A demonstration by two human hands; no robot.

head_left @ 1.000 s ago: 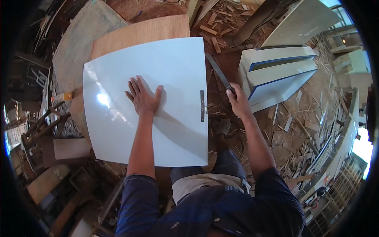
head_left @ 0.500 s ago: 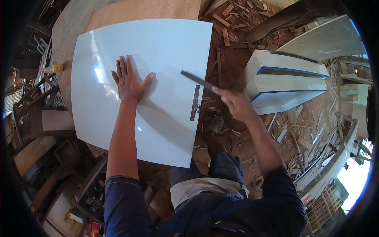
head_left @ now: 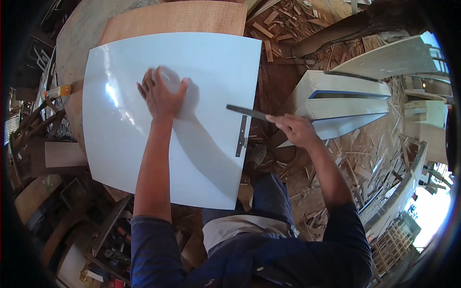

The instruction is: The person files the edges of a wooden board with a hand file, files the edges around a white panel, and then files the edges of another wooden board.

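Observation:
A large glossy white panel [head_left: 129, 158] lies in front of me. Over its upper middle is my left hand [head_left: 163, 98], fingers apart and holding nothing; its shadow falls to the right, so the palm looks slightly raised. Beyond the panel's right edge, my right hand [head_left: 295, 128] is closed round one end of a dark flat file [head_left: 246, 112]. The file's free end points left, over the panel. Just below it, a narrow dark metal plate with small holes, like a hinge [head_left: 241, 138], lies along the right edge.
A brown wooden board [head_left: 177, 19] shows behind the panel. To the right stand pale wooden boxes [head_left: 345, 108] with blue edging. Wood offcuts [head_left: 263, 31] litter the floor. A bottle with an orange part [head_left: 58, 91] sits at the left, near dark clutter.
My left hand has lifted a little from the panel, its shadow now spreading apart from it. My right hand and the file have shifted slightly down and right. The view has moved a little.

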